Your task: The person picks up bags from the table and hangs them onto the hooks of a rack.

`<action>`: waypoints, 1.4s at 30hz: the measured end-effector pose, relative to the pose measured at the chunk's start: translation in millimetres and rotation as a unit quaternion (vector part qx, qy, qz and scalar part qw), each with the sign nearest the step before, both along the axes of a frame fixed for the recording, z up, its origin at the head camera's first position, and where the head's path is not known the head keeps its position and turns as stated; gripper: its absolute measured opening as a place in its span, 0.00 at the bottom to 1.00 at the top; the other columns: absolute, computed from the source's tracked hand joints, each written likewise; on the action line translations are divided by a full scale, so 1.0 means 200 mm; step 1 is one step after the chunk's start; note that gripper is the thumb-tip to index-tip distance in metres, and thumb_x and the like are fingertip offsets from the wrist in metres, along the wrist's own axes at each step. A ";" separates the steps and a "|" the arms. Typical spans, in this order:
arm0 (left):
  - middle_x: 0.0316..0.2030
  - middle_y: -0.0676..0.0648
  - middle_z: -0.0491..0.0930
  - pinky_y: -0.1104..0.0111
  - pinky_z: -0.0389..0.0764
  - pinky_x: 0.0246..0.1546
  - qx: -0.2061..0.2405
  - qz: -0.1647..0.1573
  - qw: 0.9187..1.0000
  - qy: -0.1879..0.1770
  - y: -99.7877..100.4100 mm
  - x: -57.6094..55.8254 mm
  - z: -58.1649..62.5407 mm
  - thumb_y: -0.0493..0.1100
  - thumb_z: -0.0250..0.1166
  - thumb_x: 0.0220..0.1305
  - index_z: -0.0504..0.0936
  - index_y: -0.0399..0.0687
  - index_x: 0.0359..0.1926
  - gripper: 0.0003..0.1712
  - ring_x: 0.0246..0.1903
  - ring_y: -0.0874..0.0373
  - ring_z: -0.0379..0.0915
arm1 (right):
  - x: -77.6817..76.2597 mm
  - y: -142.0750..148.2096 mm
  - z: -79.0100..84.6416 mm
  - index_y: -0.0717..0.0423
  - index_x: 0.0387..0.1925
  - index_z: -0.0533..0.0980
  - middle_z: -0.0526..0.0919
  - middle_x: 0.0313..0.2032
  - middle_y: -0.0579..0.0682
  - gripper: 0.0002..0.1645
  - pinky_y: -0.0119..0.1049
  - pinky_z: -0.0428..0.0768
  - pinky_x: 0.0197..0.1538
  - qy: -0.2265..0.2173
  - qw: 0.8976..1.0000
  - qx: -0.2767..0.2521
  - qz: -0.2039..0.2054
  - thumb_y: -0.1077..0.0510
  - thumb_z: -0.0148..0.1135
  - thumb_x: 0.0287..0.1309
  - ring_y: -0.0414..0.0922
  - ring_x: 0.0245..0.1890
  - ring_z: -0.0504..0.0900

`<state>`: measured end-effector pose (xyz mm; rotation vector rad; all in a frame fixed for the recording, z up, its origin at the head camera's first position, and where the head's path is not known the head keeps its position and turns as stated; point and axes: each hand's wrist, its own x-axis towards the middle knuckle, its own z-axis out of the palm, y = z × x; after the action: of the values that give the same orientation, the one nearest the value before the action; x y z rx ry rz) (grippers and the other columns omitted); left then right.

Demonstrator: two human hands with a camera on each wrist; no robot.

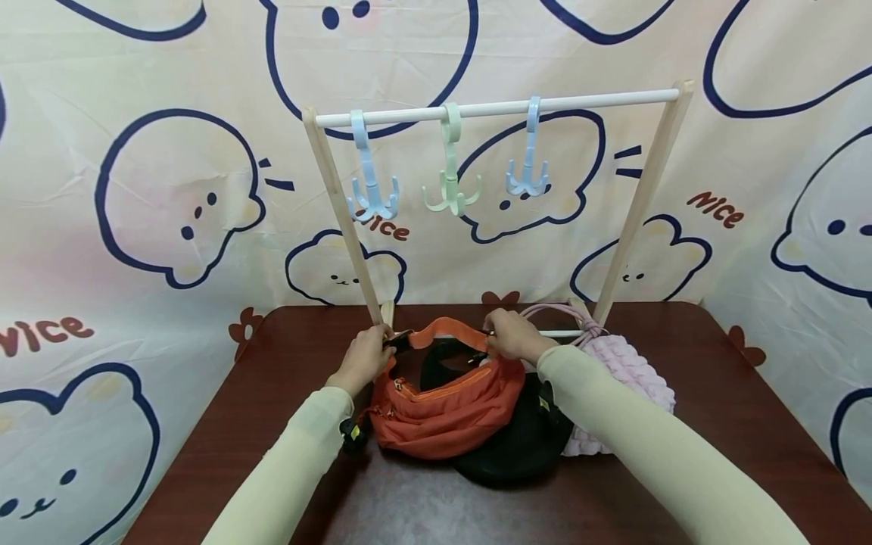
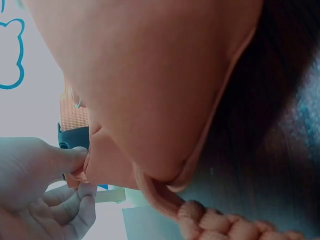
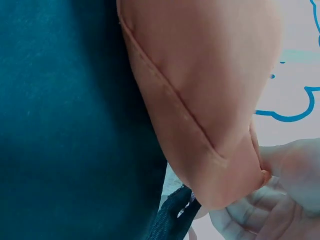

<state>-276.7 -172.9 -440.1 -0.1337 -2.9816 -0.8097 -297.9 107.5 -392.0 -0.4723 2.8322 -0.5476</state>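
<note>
Pale sleeves (image 1: 640, 435), two in number, enter from the lower frame edge, which cuts both off. Between them an orange bag (image 1: 443, 420) sits mid-table, partly over a black bag (image 1: 527, 454); whether its underside bears on the table (image 1: 232, 431) is not discernible. Left hand (image 1: 362, 359): thumb and fingers close together, pinching the bag's left end beside a dark buckle (image 1: 400, 342). Right hand (image 1: 515, 337): likewise nearly closed, pinching the right end between thumb and fingers.

Broad strips of table extend left of the orange bag and right of a pink bag (image 1: 630, 367); the front edge lies out of frame. Near the rear edge stands a rack (image 1: 643, 197), its top rod well above the bags.

Count: three bags; one rack with two uprights; three hooks on the rod, namely two blue hooks (image 1: 372, 178) and, between them, one green hook (image 1: 450, 170).

Hidden: much of the black bag, behind the orange one; part of the pink bag, behind the right sleeve. A braided cord (image 2: 220, 220) runs out of the left wrist view. Dark material filling the left of the right wrist view is hard to identify.
</note>
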 end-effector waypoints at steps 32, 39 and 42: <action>0.49 0.36 0.85 0.50 0.83 0.45 -0.016 -0.021 0.999 0.041 -0.01 0.07 0.12 0.38 0.63 0.71 0.81 0.40 0.57 0.16 0.43 0.45 0.84 | 0.07 0.11 0.07 0.65 0.52 0.81 0.87 0.46 0.59 0.17 0.43 0.81 0.46 0.045 0.996 -0.052 0.054 0.57 0.62 0.69 0.47 0.40 0.83; 0.40 0.41 0.85 0.57 0.81 0.38 -0.012 -0.027 0.999 0.029 0.01 0.09 0.14 0.40 0.64 0.71 0.81 0.42 0.56 0.15 0.33 0.53 0.79 | 0.11 0.12 0.07 0.62 0.45 0.82 0.84 0.35 0.54 0.13 0.35 0.73 0.35 0.050 0.995 -0.060 0.056 0.56 0.62 0.70 0.42 0.28 0.76; 0.34 0.43 0.84 0.61 0.79 0.34 -0.006 -0.034 0.999 0.033 0.01 0.10 0.15 0.40 0.64 0.71 0.82 0.42 0.52 0.12 0.30 0.55 0.77 | 0.12 0.12 0.07 0.61 0.44 0.82 0.84 0.34 0.52 0.13 0.34 0.71 0.34 0.055 0.995 -0.067 0.054 0.55 0.62 0.69 0.42 0.27 0.74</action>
<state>-257.3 -170.4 -410.2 -0.2592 -2.9360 -0.7770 -274.5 131.8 -377.3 -0.6968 2.8625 -0.7144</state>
